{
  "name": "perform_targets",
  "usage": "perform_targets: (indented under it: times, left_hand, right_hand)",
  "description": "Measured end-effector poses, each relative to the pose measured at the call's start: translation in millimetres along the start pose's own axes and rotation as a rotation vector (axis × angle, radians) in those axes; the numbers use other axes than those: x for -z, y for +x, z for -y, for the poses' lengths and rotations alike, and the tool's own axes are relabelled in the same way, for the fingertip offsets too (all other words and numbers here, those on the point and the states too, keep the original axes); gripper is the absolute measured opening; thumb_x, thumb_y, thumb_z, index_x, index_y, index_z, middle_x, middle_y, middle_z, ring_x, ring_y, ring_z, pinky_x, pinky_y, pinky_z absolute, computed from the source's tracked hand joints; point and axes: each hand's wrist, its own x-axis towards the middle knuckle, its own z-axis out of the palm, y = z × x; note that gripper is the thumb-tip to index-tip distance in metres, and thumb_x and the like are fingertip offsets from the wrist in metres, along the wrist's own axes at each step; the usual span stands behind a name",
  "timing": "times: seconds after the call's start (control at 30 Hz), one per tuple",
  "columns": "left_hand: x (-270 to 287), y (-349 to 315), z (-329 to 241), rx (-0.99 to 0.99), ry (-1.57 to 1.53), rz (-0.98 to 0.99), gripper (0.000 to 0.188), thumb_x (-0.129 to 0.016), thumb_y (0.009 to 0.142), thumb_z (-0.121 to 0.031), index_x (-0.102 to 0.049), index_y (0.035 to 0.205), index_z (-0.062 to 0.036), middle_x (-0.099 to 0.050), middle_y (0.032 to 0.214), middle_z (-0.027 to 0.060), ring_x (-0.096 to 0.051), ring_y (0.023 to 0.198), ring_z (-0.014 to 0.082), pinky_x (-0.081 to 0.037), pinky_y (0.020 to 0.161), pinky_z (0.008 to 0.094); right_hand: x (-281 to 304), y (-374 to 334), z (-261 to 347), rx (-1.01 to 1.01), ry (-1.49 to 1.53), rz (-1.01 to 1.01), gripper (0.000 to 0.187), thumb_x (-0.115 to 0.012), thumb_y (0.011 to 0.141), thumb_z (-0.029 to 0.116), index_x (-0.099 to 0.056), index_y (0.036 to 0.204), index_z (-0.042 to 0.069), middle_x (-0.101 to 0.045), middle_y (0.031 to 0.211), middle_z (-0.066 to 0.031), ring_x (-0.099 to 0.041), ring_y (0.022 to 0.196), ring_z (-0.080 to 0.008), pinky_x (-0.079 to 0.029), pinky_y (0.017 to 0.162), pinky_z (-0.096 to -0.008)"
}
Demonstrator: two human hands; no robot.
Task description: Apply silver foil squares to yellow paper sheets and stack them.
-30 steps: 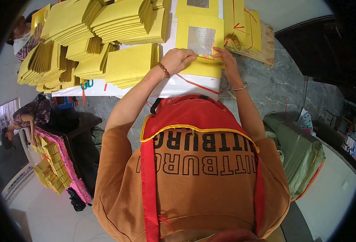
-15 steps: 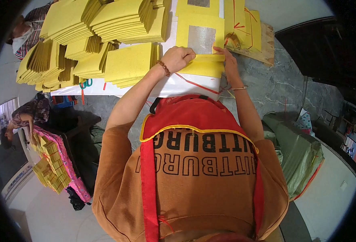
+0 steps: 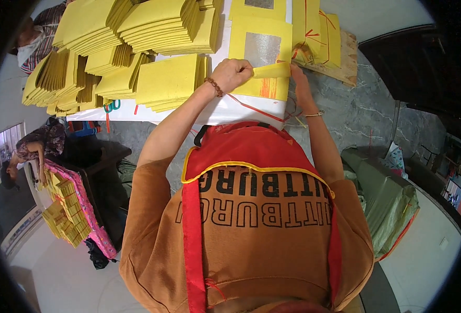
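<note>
At the near right of the table, my left hand (image 3: 232, 74) is closed, its fingertips pinching the left end of a raised strip of a yellow paper sheet (image 3: 272, 70). My right hand (image 3: 299, 82) grips the strip's right end, its fingertips partly hidden by the paper. Below the strip, another yellow paper surface with orange-red streaks (image 3: 268, 87) shows. Just beyond lies a yellow sheet with a silvery rectangle (image 3: 262, 48). A red tie (image 3: 256, 109) runs along the white tabletop in front of the paper.
Stacks of folded yellow paper (image 3: 168, 81) fill the table's left side. Tied yellow bundles (image 3: 330, 41) rest on a wooden board (image 3: 349, 57) at the right. Green-handled scissors (image 3: 112, 106) lie near the front edge. Another person (image 3: 37, 148) works at a pink-covered table on the left.
The strip between my hands has lifted and tilted, uncovering the orange-red streaks below it. My hands stay in nearly the same place.
</note>
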Motion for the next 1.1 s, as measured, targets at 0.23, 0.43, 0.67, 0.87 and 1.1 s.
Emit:
perform_targets:
  times: [0.23, 0.43, 0.67, 0.87, 1.1]
  left_hand:
    - [24.3, 0.1, -15.9, -0.207, 0.034, 0.146, 0.045, -0.061, 0.077, -0.037, -0.056, 0.113, -0.0103, -0.062, 0.096, 0.0172, -0.061, 0.081, 0.0284, -0.048, 0.072, 0.0363]
    - [57.3, 12.8, -5.4, -0.113, 0.188, 0.273, 0.044, -0.064, 0.080, -0.023, -0.052, 0.120, -0.0081, -0.058, 0.105, 0.0144, -0.055, 0.098, 0.0265, -0.044, 0.084, 0.0371]
    - [46.4, 14.2, 11.1, -0.549, 0.245, 0.039, 0.029, -0.046, 0.079, -0.001, -0.060, 0.103, -0.0081, -0.061, 0.105, 0.0145, -0.060, 0.093, 0.0325, -0.048, 0.081, 0.0398]
    - [41.2, 4.9, 17.4, -0.576, 0.244, 0.039, 0.028, -0.049, 0.079, -0.004, -0.057, 0.105, -0.0104, -0.063, 0.095, 0.0141, -0.060, 0.088, 0.0333, -0.049, 0.076, 0.0420]
    - [31.0, 35.7, 10.7, 0.005, 0.208, -0.056, 0.033, -0.042, 0.091, -0.033, -0.051, 0.097, -0.0015, -0.060, 0.080, 0.0239, -0.058, 0.079, 0.0410, -0.045, 0.072, 0.0479]
  right_hand:
    - [0.6, -2.0, -11.3, 0.146, -0.390, -0.012, 0.035, -0.064, 0.081, 0.019, -0.058, 0.113, 0.007, -0.058, 0.110, -0.0073, -0.048, 0.107, -0.0176, -0.034, 0.096, -0.0327]
    - [-2.8, 2.0, -10.9, -0.094, 0.179, -0.039, 0.031, -0.066, 0.080, 0.018, -0.059, 0.109, 0.009, -0.057, 0.111, -0.0078, -0.047, 0.110, -0.0180, -0.035, 0.095, -0.0318]
    - [3.2, -1.9, 44.9, 0.676, -1.121, 0.011, 0.039, -0.069, 0.071, 0.020, -0.060, 0.109, 0.020, -0.046, 0.130, -0.0065, -0.027, 0.129, -0.0331, -0.023, 0.103, -0.0430]
    - [13.2, -10.5, 40.8, 0.454, -0.979, 0.281, 0.029, -0.064, 0.074, 0.016, -0.062, 0.103, 0.016, -0.058, 0.114, -0.0076, -0.048, 0.116, -0.0218, -0.031, 0.095, -0.0405]
    - [6.0, 15.5, 16.8, 0.015, -0.329, -0.060, 0.026, -0.057, 0.087, 0.016, -0.056, 0.108, 0.001, -0.063, 0.098, -0.0090, -0.060, 0.087, -0.0167, -0.045, 0.074, -0.0292]
